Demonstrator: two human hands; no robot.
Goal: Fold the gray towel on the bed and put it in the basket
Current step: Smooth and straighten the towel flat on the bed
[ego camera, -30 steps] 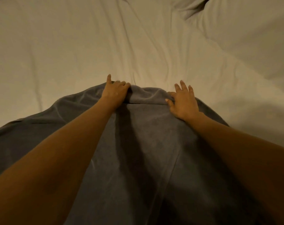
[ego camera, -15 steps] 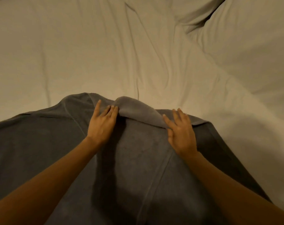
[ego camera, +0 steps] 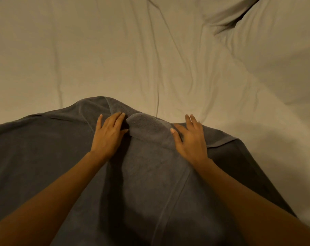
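Head view: our left hand (ego camera: 109, 136) and right hand (ego camera: 190, 141) lie flat, fingers spread, flanking the towel (ego camera: 147, 174) ridge running crosswise just beyond them.

No readable text, labels, brands or numbers anywhere: gray towel (ego camera: 147, 183) plain, bed sheet (ego camera: 115, 59) plain.

The bed (ego camera: 115, 59) (its pale sheet wrinkled) carries the gray towel (ego camera: 44, 157) spread flat.
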